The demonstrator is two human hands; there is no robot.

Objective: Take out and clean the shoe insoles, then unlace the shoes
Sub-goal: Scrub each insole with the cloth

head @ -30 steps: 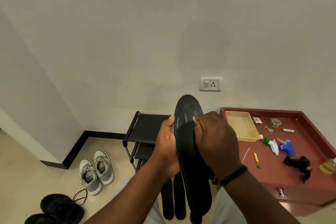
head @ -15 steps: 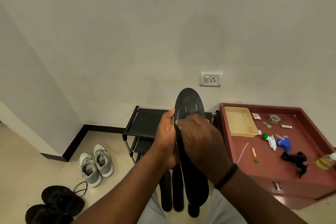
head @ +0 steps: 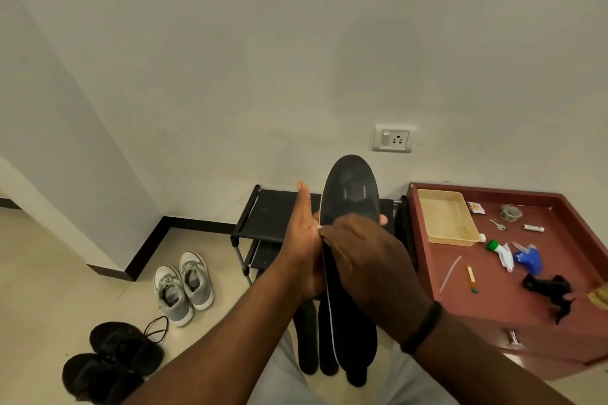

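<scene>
The cleaning step looks underway: the left hand (head: 304,250) props a black insole (head: 348,194) upright before the chest, thumb raised, while the right hand (head: 368,260) presses something small and white against its face, fingers curled. Next likely comes another stroke. Grey shoes (head: 184,286) wait laced on the floor.

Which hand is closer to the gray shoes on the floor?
The left. The left hand holds the insole just right of the gray shoes; the right hand lies beyond it, toward the red table.
</scene>
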